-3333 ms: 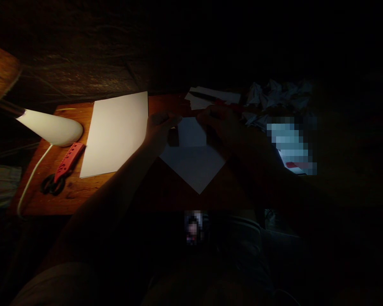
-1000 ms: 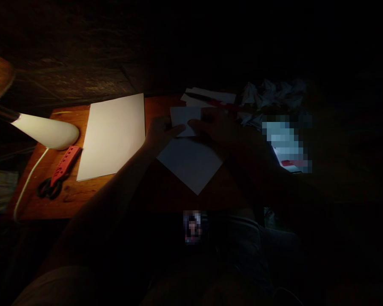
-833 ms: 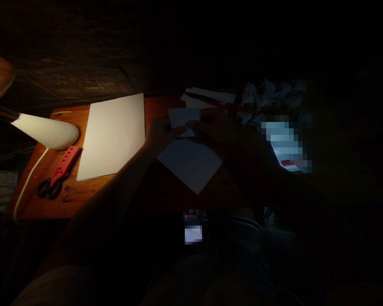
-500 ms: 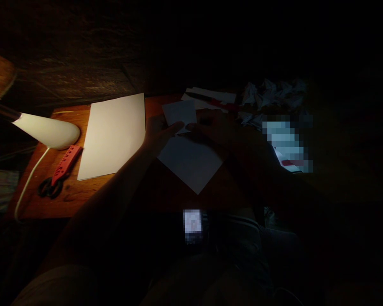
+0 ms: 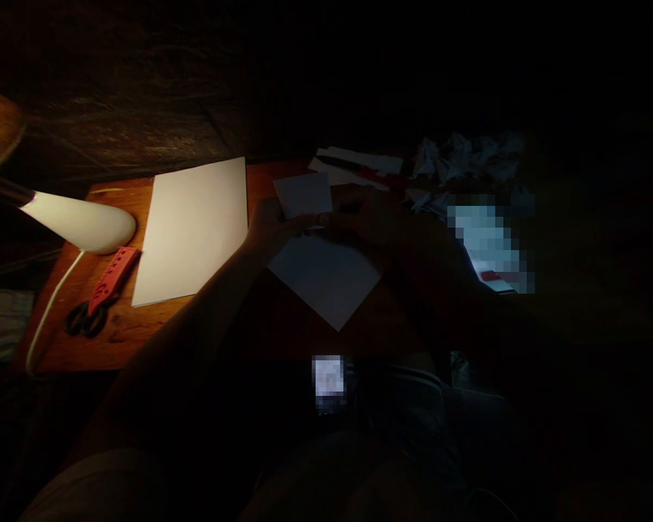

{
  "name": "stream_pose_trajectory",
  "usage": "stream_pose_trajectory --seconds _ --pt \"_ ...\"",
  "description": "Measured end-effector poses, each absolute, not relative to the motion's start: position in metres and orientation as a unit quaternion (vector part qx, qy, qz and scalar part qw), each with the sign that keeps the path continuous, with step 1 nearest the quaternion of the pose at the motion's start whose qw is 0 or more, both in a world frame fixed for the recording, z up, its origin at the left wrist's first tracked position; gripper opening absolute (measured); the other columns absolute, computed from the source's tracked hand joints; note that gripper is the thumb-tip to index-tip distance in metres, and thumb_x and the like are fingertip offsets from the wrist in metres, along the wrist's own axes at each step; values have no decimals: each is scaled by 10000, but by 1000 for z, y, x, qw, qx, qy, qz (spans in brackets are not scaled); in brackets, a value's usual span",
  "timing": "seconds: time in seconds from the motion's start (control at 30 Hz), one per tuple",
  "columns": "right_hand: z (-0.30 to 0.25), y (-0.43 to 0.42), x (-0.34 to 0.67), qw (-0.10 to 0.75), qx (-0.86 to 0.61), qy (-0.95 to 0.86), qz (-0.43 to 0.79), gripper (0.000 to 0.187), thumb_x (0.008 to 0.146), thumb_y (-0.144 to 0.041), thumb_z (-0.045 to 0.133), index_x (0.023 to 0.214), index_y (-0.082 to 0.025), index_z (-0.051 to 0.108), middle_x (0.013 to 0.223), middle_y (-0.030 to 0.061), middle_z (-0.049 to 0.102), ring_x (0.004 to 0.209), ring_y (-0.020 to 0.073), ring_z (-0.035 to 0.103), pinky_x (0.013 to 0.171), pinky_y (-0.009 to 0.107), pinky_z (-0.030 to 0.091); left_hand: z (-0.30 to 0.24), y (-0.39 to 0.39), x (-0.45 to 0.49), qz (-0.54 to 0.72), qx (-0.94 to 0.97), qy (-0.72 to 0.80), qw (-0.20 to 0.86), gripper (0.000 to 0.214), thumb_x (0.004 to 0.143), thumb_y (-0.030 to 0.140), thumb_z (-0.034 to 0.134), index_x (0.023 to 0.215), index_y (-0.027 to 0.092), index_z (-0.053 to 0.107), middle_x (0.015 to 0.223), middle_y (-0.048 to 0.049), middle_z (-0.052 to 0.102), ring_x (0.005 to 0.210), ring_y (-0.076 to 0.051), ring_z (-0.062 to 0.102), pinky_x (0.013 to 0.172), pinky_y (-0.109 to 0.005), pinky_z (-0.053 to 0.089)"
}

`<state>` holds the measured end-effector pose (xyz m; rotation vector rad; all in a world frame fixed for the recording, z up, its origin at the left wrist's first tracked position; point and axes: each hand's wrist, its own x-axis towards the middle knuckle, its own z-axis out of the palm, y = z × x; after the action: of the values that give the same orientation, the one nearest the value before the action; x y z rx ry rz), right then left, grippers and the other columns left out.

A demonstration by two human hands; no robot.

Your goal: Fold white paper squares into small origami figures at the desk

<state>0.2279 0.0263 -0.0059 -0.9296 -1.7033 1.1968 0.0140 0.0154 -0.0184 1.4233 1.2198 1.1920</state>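
In dim light, a small square-looking piece of white paper [image 5: 303, 194] stands raised between my hands. My left hand [image 5: 272, 223] pinches it at the lower left, its thumb lying along the bottom edge. My right hand [image 5: 362, 214] is closed at the lower right corner of the same paper, its fingers mostly lost in shadow. Both thumbs meet near that corner. Just below the hands lies a larger white sheet [image 5: 329, 279] on the table, one corner turned toward me; its far part is hidden behind the hands.
A stack of white paper [image 5: 196, 232] lies to the left, beside red-and-black scissors [image 5: 109, 283] and a white lamp [image 5: 84, 221]. Behind my hands are paper strips [image 5: 381, 161]. Folded paper pieces [image 5: 457, 163] and a lit phone [image 5: 487, 243] sit at the right.
My left thumb has slid right along the paper's lower edge until it meets the right thumb. The small paper has shifted slightly left.
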Motion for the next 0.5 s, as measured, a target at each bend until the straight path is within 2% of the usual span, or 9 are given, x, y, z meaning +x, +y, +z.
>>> stream_pose_trajectory --seconds 0.2,0.3,0.5 --pt "-1 25 227 426 -371 -661 494 501 759 -546 937 600 -230 582 682 -9 598 746 168 564 640 294 470 -25 18 11 492 561 494 446 441 662 282 953 1018 154 727 812 -73 711 798 -271 768 573 -320 642" --pt "0 25 226 427 -364 -656 504 525 773 -569 921 602 -229 559 658 -26 556 693 145 510 629 287 459 -23 17 9 476 566 498 453 424 652 284 942 989 145 725 822 -79 718 764 -256 753 562 -319 641" --pt "1 25 226 421 -366 -645 522 500 839 -476 900 624 -226 525 649 -30 533 658 125 484 614 284 428 -24 17 11 466 571 503 452 447 642 365 945 962 152 717 796 -74 733 669 -205 718 542 -288 619"
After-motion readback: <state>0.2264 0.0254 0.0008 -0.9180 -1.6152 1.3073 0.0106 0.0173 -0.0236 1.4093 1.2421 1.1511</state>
